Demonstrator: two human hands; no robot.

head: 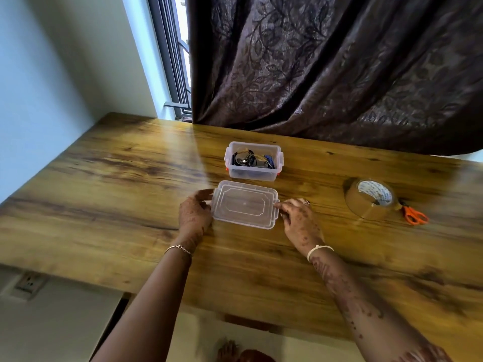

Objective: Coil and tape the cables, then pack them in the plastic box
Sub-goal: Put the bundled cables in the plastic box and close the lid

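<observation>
Wooden table (104,194), lid (245,204) flat, long axis left-right

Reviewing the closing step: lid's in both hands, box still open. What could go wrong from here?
1. The cables sit high in the plastic box; the lid might not seat or could pinch one.
2. The left hand and right hand grip only the lid's short ends, so it could flex or slip.

No text can be read with certainty. The inner core of the tape roll (370,198) carries blue print on white, but the letters are too small and blurred to make out. The lid (245,204) and the box (253,161) show no label.
</observation>
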